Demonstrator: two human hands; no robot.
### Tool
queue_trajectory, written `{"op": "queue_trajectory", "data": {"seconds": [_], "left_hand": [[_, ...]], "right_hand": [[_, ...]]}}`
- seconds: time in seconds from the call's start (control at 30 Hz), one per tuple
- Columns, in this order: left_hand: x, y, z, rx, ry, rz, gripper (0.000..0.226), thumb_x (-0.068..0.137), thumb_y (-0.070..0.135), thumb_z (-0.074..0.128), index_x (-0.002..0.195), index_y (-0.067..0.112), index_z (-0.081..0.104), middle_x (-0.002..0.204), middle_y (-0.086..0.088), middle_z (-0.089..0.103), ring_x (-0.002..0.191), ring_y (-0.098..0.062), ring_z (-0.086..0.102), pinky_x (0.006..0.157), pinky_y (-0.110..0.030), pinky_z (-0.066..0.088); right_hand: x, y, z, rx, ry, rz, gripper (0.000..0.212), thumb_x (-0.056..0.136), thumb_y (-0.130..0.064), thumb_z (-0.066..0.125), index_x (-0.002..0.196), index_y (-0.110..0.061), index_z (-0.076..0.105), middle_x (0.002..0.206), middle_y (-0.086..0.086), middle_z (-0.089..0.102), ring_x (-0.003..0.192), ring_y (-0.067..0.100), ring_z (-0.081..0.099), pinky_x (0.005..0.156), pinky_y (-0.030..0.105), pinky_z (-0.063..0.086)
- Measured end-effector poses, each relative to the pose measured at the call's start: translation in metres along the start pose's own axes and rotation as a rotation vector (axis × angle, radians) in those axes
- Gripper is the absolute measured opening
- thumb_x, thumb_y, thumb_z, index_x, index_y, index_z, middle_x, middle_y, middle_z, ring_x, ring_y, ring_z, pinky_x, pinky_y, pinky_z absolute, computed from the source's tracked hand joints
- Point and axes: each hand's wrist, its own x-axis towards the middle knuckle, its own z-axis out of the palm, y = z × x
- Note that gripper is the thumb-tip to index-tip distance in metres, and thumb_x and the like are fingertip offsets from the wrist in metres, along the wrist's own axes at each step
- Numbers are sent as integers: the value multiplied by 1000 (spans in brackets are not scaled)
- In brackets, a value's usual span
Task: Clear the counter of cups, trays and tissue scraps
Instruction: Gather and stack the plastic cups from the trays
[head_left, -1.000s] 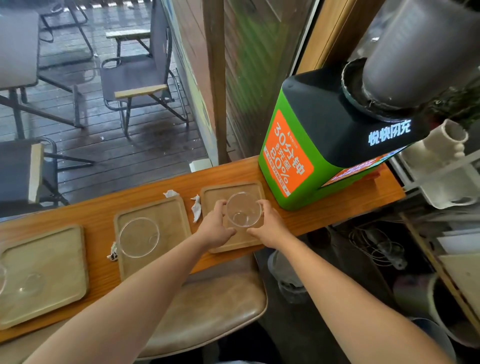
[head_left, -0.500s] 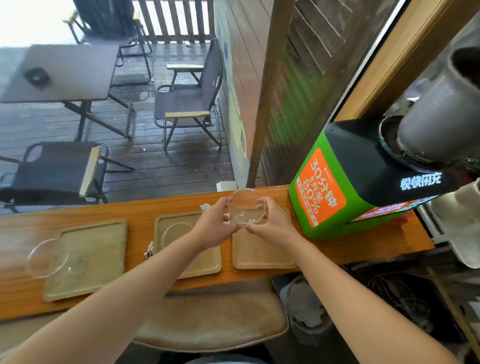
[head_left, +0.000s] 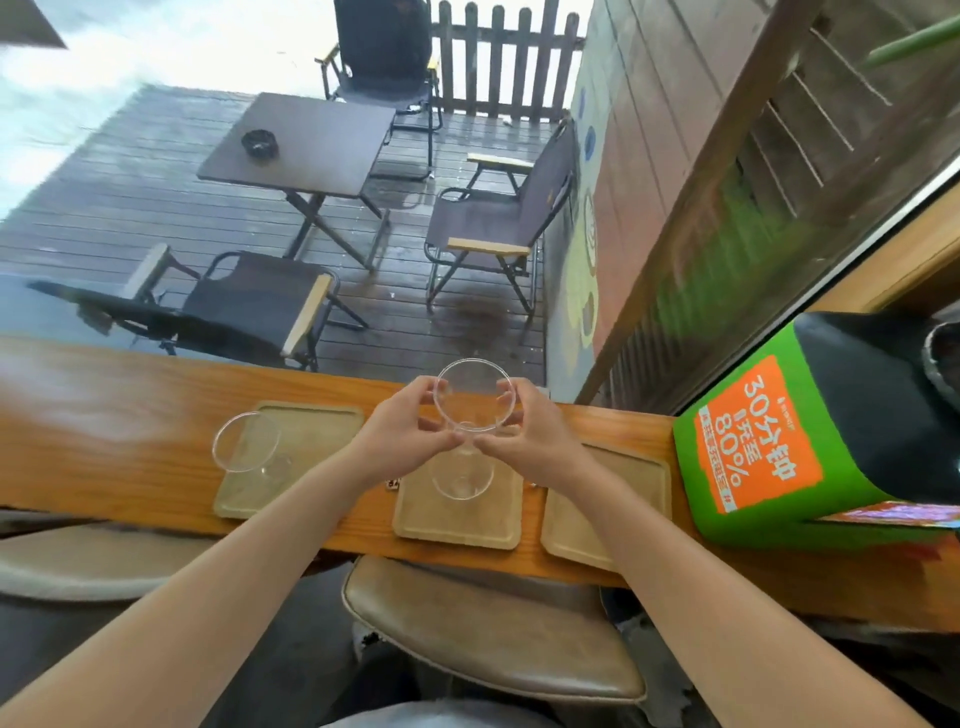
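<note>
Head: cup (head_left: 474, 395) between hands (head_left: 410, 436) (head_left: 524, 441) (midair)

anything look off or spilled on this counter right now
Nothing spilled or broken. One small tissue scrap lies loose on the counter between the left tray and the middle tray, partly hidden by the left arm.
</note>
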Motion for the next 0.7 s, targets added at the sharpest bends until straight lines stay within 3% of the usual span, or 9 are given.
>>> {"op": "queue_trajectory", "data": {"seconds": [0.1, 0.17, 0.23, 0.4, 0.53, 0.63, 0.7], "left_hand": [[-8, -10, -2, -3, -14, -32, 63, 80, 29, 81, 133, 27, 47, 108, 22, 51, 96, -7, 67, 80, -32, 60], [-11, -16, 0, -1, -23, -49, 62, 81, 28, 80, 134, 25, 46, 106, 22, 51, 94, -6, 66, 80, -32, 60], [-12, -21, 3, 4, -31, -61, 63, 82, 28, 79, 135, 25, 46, 109, 17, 53, 95, -5, 66, 80, -31, 59], [-9, -35, 19, 41, -68, -107, 63, 83, 30, 78, 137, 26, 46, 122, 6, 61, 108, -14, 63, 89, -36, 57], [-3, -51, 31, 147, -86, -125, 64, 83, 32, 78, 138, 24, 47, 132, 2, 61, 117, -16, 57, 89, -29, 47], [-1, -61, 40, 214, -91, -129, 67, 83, 32, 77, 141, 20, 46, 138, 0, 57, 122, -17, 54, 95, -29, 46], [1, -67, 45, 244, -95, -137, 68, 84, 32, 76, 143, 17, 44, 139, -2, 54, 125, -19, 51, 104, -35, 46]], "right_hand": [[-1, 2, 13, -10, -38, 7, 64, 71, -38, 86, 123, -29, 48, 115, -9, 58, 101, 8, 60, 76, 19, 52], [-2, 5, 19, -8, -61, 28, 65, 71, -39, 86, 124, -28, 48, 115, -10, 58, 102, 10, 61, 78, 23, 55], [-4, 9, 24, -20, -60, 43, 65, 71, -39, 86, 122, -32, 46, 111, -15, 56, 100, 8, 61, 73, 18, 51], [-5, 24, 34, -70, -71, 89, 85, 69, -36, 86, 139, -23, 40, 123, -7, 51, 101, 7, 56, 71, 12, 41], [-3, 36, 42, -127, -110, 122, 75, 71, -33, 84, 132, -23, 42, 124, -4, 48, 106, 11, 52, 81, 16, 42], [-2, 45, 47, -154, -118, 145, 61, 71, -29, 83, 118, -30, 44, 105, -16, 46, 95, 6, 50, 71, 11, 36], [-1, 52, 50, -180, -127, 151, 60, 73, -26, 82, 122, -28, 47, 104, -15, 44, 95, 5, 47, 68, 9, 33]]}}
